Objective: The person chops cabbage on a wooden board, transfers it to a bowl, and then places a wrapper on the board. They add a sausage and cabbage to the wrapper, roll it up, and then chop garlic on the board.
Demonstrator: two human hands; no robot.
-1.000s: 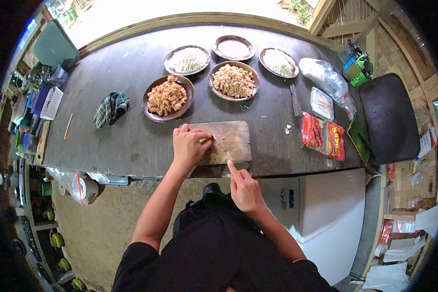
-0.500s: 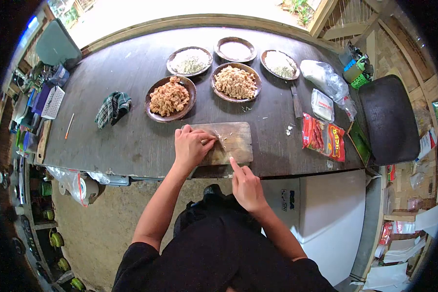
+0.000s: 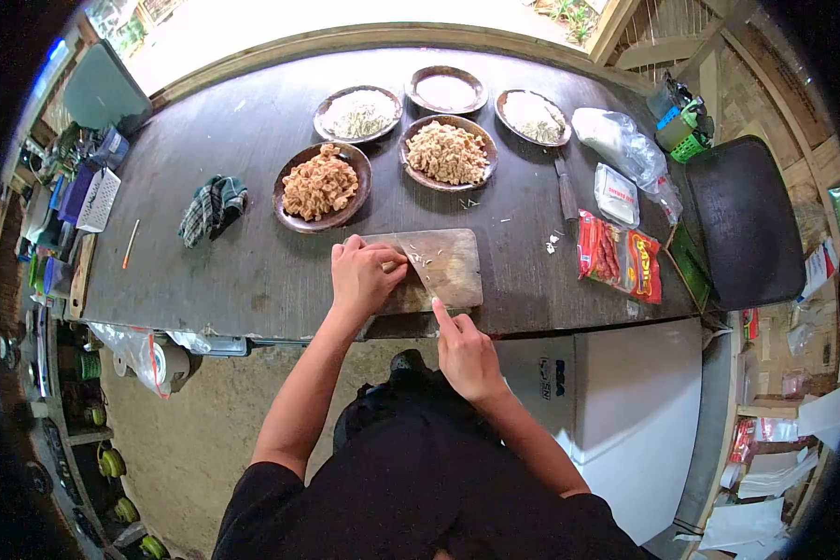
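A wooden cutting board (image 3: pixel 453 266) lies at the table's near edge, with small pale slivers scattered on it. On the board's left part rests my left hand (image 3: pixel 362 276), its fingers bent and pressed together over something too small to make out. My right hand (image 3: pixel 469 353) is closed round the handle of a knife (image 3: pixel 420 272), index finger stretched along it. The thin blade points up and left across the board, its tip by my left fingertips.
Beyond the board stand plates of brown fried pieces (image 3: pixel 320 185) and pale pieces (image 3: pixel 447 154), plus several smaller plates. A checked cloth (image 3: pixel 214 207) lies left. To the right are a second knife (image 3: pixel 567 190), a red packet (image 3: pixel 618 258) and plastic bags (image 3: pixel 630 149).
The knife blade now shows more clearly beside my left fingertips. Both hands stay over the board, and the whole view has shifted slightly.
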